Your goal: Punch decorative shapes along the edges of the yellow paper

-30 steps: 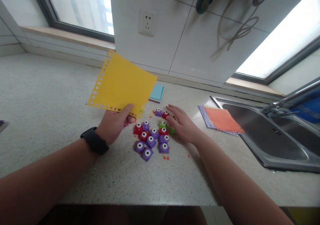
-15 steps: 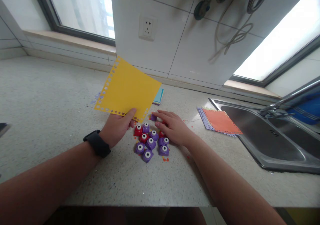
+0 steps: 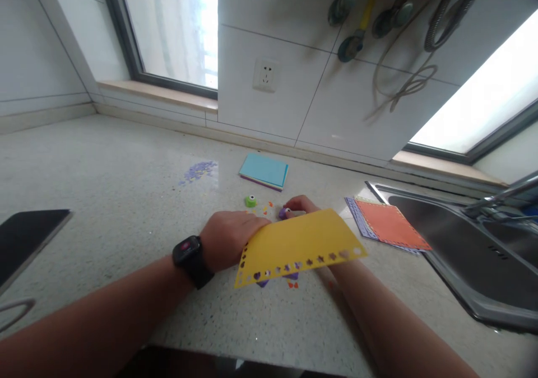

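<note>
My left hand (image 3: 229,235) is closed on one edge of a yellow paper sheet (image 3: 302,237) with small shapes punched along its borders. The sheet is tilted and lies in front of my right wrist and the punches below. Behind it, my right hand (image 3: 305,203) has its fingers around a purple craft punch (image 3: 284,213) on the counter; part of this hand is hidden. A green craft punch (image 3: 251,201) stands to the left, with orange cut-outs nearby. Bits of other purple punches (image 3: 291,276) show under the sheet's lower edge.
A stack of light blue paper (image 3: 264,171) lies near the wall. Purple paper bits (image 3: 199,171) are scattered left of it. Punched orange sheets (image 3: 390,224) overlap the rim of the metal sink (image 3: 466,266). A flat black device (image 3: 29,238) sits at the far left.
The yellow sheet has swung right and down, now covering most of the punches. My right hand has closed round a purple punch. The green punch has come into sight.
</note>
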The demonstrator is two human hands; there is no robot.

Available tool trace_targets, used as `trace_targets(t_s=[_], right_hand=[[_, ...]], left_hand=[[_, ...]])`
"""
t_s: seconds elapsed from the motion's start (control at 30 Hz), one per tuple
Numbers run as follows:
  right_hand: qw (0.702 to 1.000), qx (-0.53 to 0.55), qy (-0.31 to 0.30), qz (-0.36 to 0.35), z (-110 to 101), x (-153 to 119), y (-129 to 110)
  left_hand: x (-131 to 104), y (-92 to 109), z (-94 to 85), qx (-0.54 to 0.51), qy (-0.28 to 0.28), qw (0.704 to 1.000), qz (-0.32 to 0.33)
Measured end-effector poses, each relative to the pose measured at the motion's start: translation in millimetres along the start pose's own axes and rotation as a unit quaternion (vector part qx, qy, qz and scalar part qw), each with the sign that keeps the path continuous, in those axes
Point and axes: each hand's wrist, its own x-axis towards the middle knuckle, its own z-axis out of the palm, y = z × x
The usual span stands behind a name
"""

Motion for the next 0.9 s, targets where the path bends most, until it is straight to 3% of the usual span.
trace_targets(t_s=[0.13, 0.23, 0.4, 0.6, 0.9], right_hand=[[0.985, 0.134, 0.08, 0.072, -1.3, -1.4, 0.8], [0.958, 0.242, 0.093, 0.123, -10.3, -1.6, -5.4], [0.93, 0.308, 0.145, 0.139, -24.7, -0.6, -13.4], [0.909, 0.354, 0.124, 0.18, -26.7, -1.4, -17.2], [0.913, 0.362, 0.089, 0.168, -30.3, -2.2, -13.2]], left_hand=[[-1.0, -1.2, 2.2, 0.041, 0.006, 0.999, 0.021], [-1.3, -1.5, 3.3, 0.043, 0.015, 0.999, 0.023], [-0.6, -0.5, 2.1, 0.067, 0.018, 0.997, 0.041], [-1.6, -0.8, 2.9, 0.06, 0.013, 0.997, 0.038], [-1.7, -0.7, 1.0, 0.001, 0.012, 1.0, -0.001]])
